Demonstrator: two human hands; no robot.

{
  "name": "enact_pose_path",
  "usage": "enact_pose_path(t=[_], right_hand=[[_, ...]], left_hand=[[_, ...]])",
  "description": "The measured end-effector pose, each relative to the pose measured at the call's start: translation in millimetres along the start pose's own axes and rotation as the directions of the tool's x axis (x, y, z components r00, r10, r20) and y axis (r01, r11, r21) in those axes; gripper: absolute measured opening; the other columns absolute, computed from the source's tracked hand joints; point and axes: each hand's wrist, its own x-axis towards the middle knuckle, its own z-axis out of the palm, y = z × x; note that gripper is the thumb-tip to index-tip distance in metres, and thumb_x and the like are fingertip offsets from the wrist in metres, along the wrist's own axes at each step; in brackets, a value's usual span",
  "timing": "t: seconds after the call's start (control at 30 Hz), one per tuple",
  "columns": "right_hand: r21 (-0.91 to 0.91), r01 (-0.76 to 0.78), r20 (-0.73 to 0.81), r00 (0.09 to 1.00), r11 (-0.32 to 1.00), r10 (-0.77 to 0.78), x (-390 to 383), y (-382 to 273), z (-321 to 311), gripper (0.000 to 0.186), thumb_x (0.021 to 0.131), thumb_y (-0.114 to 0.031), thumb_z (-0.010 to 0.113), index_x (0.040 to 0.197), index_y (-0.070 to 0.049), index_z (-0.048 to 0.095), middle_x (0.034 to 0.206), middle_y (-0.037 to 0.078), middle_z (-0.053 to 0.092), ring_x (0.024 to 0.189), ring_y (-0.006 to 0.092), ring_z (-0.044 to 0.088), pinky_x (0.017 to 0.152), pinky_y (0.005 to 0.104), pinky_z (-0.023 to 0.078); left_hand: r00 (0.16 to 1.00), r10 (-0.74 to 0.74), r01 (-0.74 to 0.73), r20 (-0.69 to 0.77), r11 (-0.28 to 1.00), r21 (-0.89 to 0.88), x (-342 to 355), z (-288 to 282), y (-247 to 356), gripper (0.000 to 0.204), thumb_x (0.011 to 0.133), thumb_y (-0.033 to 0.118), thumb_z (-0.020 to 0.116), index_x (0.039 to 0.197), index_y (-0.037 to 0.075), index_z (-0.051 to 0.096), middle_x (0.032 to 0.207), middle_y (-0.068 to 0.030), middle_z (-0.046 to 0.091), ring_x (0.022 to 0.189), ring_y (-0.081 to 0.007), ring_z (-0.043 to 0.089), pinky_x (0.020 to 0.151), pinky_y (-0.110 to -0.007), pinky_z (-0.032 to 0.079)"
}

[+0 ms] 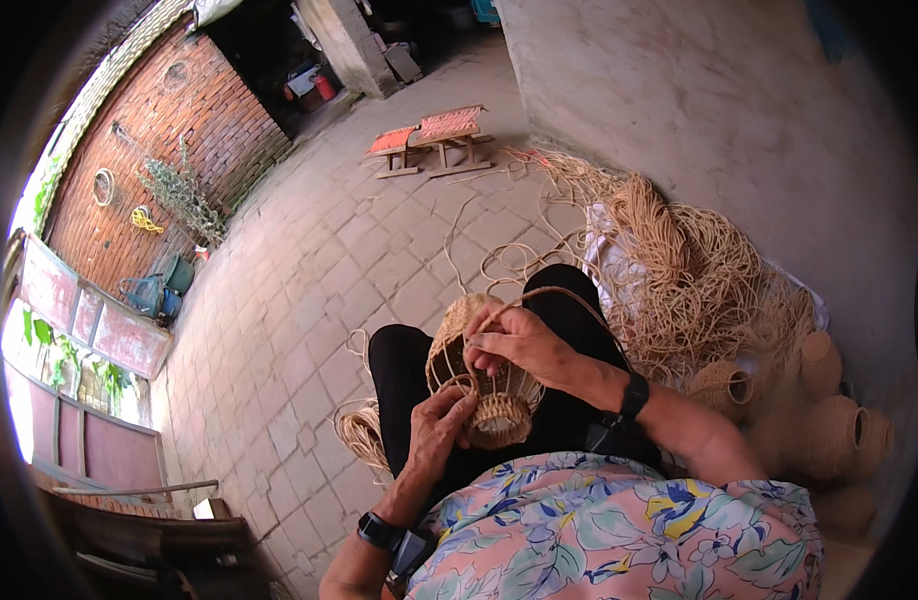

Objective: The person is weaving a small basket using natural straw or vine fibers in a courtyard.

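The woven vessel (455,330) sits in my lap between my thighs, on its side as far as I can judge. Its long axis runs away from me: the narrow ringed neck (503,408) lies toward my belly, and the wider body reaches out between my knees, slightly to the left. Bare strands span the gap between the two, and there my hands come close together without clearly touching.

My left hand (441,425) is the nearer one to the neck, just left of it, thumb and forefinger pinched on the vessel's strands. My right hand (524,350) comes across from the right, above the open strands and farther from my belly, fingers curled and apparently closed on a cord (562,292); my knuckles hide its exact grip. That cord arches over the back of the hand toward my right knee.

Beyond my right leg, a big tangled heap of cord (714,270) spills over a white sheet (601,240) along the plastered wall (699,110). Nearer my right elbow stand or lie several similar woven pots (721,390). A smaller coil (362,437) rests left of my left leg. Farther out, two low stools (451,122) stand on the paving (329,270).
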Motion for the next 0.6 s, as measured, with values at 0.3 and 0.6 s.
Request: enact_pose_path(t=[0.3, 0.6], right_hand=[[-0.553, 0.283, 0.086, 0.955, 0.783, -0.284, 22, 3, 19, 0.007, 0.091, -0.008, 0.059, 0.097, -0.006, 0.061, 0.079, 0.006, 0.067, 0.072, 0.0156, 0.066, 0.065, 0.0285, 0.052], [-0.989, 0.141, 0.133, 0.98, 0.048, -0.151, 23, 7, 36, 0.013, 0.077, -0.015, 0.059, 0.086, -0.006, 0.062, 0.076, 0.017, 0.065, 0.073, 0.0339, 0.065, 0.067, 0.0444, 0.052]], left_hand=[[0.996, 0.004, -0.005, -0.084, 1.0, -0.01, 10, 6, -3, 0.023, 0.09, 0.027, 0.062, 0.089, 0.004, 0.062, 0.068, -0.0003, 0.058, 0.049, -0.0079, 0.052, 0.045, -0.021, 0.039], [0.992, -0.124, 0.121, -0.03, 0.989, -0.083, 26, 0, -7, 0.016, 0.087, 0.024, 0.063, 0.088, 0.008, 0.062, 0.067, 0.001, 0.058, 0.046, -0.0073, 0.047, 0.043, -0.022, 0.035]])
